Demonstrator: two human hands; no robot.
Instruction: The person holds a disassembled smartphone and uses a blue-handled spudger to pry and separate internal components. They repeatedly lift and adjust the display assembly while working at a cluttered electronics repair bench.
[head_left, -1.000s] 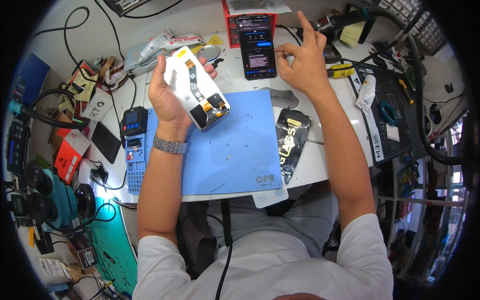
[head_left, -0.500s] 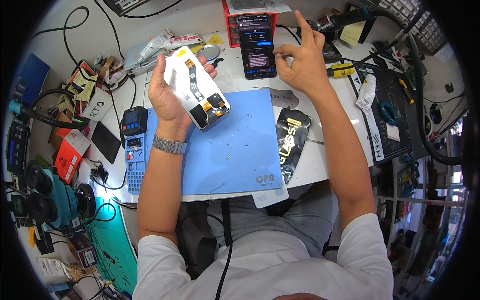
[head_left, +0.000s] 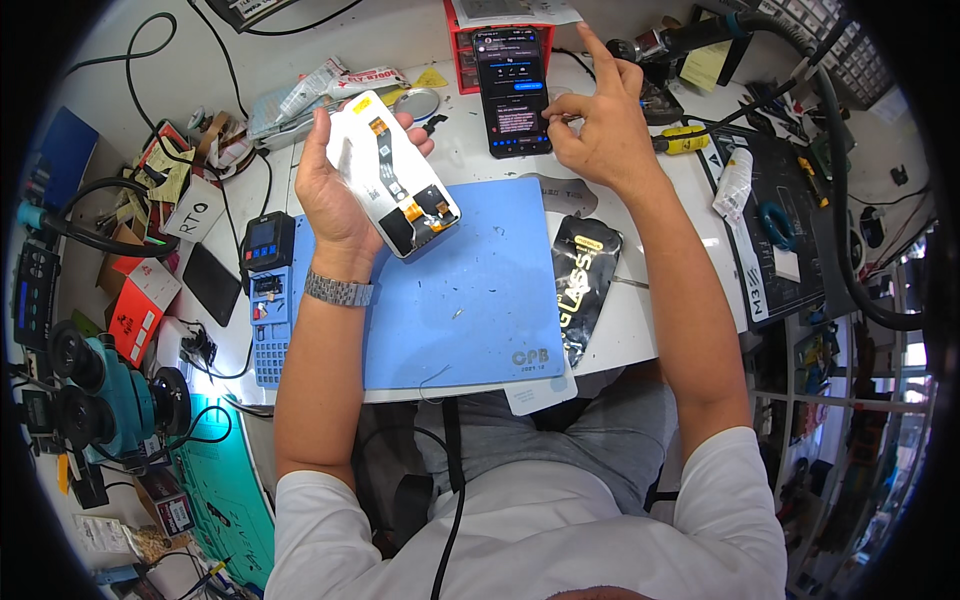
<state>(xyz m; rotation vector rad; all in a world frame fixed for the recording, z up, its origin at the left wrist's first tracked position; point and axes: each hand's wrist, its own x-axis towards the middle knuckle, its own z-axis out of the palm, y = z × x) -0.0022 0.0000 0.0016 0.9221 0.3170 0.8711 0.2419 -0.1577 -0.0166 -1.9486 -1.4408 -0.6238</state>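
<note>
My left hand [head_left: 336, 205] is closed around a phone screen assembly [head_left: 408, 178], held tilted above the far left part of a blue work mat [head_left: 470, 310]. Its back faces up, showing white film, a dark flex cable and orange contacts. A black smartphone [head_left: 513, 100] with a lit message screen leans upright against a small red drawer unit [head_left: 465, 60]. My right hand [head_left: 607, 140] is at that phone's right edge, its index finger stretched up and the other fingers curled. It holds nothing; whether a fingertip touches the glass I cannot tell.
Right of the mat lies a black glass-protector pouch [head_left: 588, 285]. A blue tool holder with a small device [head_left: 270, 243] borders the mat's left. A teal microscope [head_left: 115, 385] stands far left. Farther right are a white tube [head_left: 734, 185], a dark mat [head_left: 800, 240] and a thick black hose [head_left: 850, 240].
My right hand has shifted slightly left, its index fingertip and curled fingers closer to the upright phone. My left hand and the screen assembly have stayed in place.
</note>
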